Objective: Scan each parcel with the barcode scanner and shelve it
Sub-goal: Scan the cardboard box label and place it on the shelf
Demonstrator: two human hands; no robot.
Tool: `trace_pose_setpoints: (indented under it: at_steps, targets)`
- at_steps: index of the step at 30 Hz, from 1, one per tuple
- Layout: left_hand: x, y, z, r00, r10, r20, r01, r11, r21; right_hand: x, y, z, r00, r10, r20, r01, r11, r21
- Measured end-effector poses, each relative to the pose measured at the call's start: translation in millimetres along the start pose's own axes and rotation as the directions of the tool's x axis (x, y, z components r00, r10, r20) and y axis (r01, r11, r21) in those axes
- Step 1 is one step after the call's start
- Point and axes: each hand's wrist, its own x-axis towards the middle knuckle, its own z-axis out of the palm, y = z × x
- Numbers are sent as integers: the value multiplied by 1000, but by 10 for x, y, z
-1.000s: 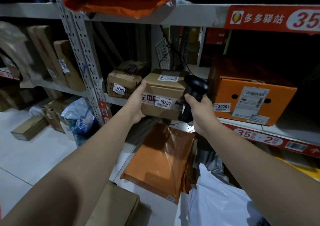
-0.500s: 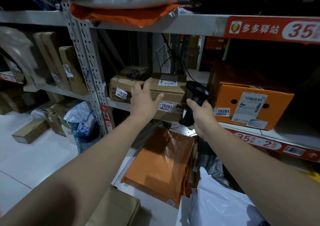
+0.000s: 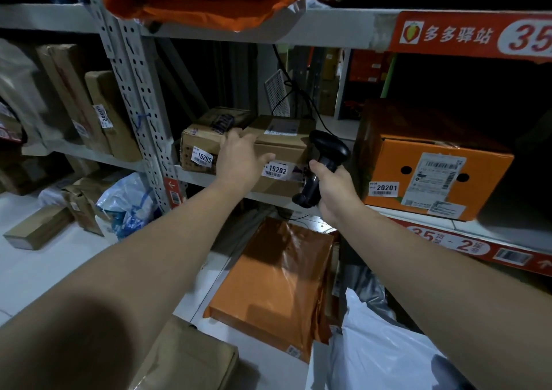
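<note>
Here, the small brown cardboard parcel (image 3: 286, 153) labelled 19202 sits on the grey metal shelf (image 3: 194, 179), just beside a scuffed brown carton (image 3: 200, 147) marked 16205 on one side and apart from the orange cardboard box (image 3: 433, 177) on the other. Our left hand (image 3: 239, 159) lies against its front corner with fingers spread and straight, holding nothing. Our right hand (image 3: 334, 194) has its fingers wrapped round the handle of the black plastic barcode scanner (image 3: 328, 150). We judge the parcel light and stiff: taped board, square edges, a matte face unlikely to slip. To shift it, we would take it by its two side faces, keeping off the white label (image 3: 277, 170).
</note>
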Motion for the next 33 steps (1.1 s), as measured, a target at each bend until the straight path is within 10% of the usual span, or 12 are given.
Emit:
trace_pose_setpoints:
  at_steps: [33]
  targets:
    - [-618,94,-397,981,-53,187,90,976,-197,-832,-517,-516,997,-48,65,59,985,-164]
